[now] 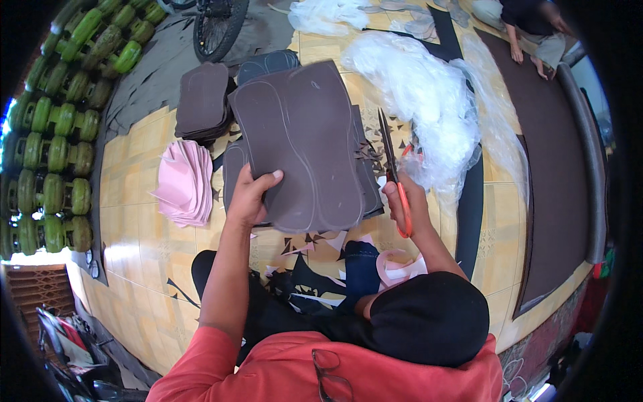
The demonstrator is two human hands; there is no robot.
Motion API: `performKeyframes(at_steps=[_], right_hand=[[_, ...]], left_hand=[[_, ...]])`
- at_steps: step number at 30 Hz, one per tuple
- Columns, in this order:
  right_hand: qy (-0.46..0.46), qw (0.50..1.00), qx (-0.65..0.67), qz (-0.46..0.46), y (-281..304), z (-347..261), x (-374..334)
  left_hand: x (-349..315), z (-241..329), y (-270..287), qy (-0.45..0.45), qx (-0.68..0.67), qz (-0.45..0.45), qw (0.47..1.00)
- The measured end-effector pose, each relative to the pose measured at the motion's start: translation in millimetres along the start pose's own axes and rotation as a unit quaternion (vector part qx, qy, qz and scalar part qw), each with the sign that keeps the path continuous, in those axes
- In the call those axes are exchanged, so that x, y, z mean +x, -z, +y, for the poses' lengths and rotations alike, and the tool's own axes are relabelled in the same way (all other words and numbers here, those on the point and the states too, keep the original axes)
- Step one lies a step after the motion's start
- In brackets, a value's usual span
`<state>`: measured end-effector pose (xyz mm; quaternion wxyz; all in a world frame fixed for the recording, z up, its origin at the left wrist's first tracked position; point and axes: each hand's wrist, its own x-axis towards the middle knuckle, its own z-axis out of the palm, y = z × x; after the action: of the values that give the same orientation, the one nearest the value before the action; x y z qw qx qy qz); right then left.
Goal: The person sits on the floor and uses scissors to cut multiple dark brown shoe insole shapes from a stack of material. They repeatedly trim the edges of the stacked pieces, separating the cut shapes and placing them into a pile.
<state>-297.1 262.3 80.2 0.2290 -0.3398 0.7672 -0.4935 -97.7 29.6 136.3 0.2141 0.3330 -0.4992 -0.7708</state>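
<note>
My left hand (pixel 251 193) grips the lower left edge of a dark brown sheet (pixel 311 147), its thumb lying on top. Pale curved outlines of sole shapes run down the sheet. In my right hand (pixel 410 199) is a pair of scissors (pixel 400 194) with orange handles, the blades pointing away from me just right of the sheet. They do not touch it. Whether the blades are fully closed is hard to tell. More dark sheets (pixel 367 191) lie partly hidden beneath the held one.
A stack of dark cut pieces (pixel 203 97) and a pink stack (pixel 184 184) lie on the left. Clear plastic (pixel 415 94) is heaped at the far right. Scraps (pixel 331 244) litter the tiles by my legs. Green gas cylinders (pixel 57 157) line the left side. Another person (pixel 539 33) sits beyond a dark roll (pixel 583 167).
</note>
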Motion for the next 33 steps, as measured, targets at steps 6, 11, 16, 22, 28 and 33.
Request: performKeyframes(at_steps=[6,11,16,22,28,33], right_hand=[[-0.005,0.997,0.076,0.012,3,-3,4],[-0.024,0.932,0.360,0.025,3,-8,8],[-0.066,0.942,0.330,0.013,13,-6,12],[-0.125,0.904,0.409,0.005,0,-18,5],[-0.117,0.933,0.326,-0.098,-20,-20,-15],[-0.059,0.956,0.288,-0.018,-12,-15,-12]], left_hand=[[-11,2,0,0.085,0.049,-0.046,0.994],[-9,0,5,0.135,0.137,-0.158,0.969],[-6,-12,30,0.254,-0.251,-0.221,0.907],[-18,-56,-24,0.016,-0.037,-0.237,0.971],[-3,-46,-61,-0.034,-0.173,-0.006,0.984],[4,-27,-30,-0.055,-0.138,0.021,0.989]])
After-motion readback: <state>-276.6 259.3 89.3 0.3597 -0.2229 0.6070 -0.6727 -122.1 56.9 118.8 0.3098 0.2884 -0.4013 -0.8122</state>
